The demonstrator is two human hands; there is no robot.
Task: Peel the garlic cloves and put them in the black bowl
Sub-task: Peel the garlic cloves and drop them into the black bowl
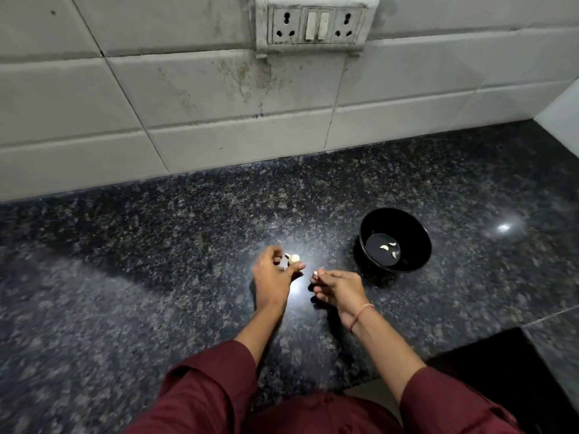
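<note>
From the head camera we look down on a dark speckled counter (141, 245), with both of the person's forearms coming out of maroon sleeves (206, 386). The left hand (272, 278) has its fingers curled, and a small garlic cluster (293, 258) sits at its fingertips between the bent forefinger and the outstretched thumb. The hand is a little blurred, but we read this as a light pinch. Just to the right of that thumb, close but not touching, the right hand (340, 291) has its fingers bunched together and its fingertips clamped on a single garlic clove (316, 275), which pokes out on the side facing the left hand. A thin reddish thread (361, 315) circles the right wrist. Beyond the right hand's knuckles and off to their right stands the black bowl (416, 228), upright on the counter and apart from both hands. Three peeled cloves (389, 248) lie close together on its flat bottom. Well beyond all the fingers we see the tiled wall (188, 104), with a grimy socket panel (316, 25) mounted high on it.
</note>
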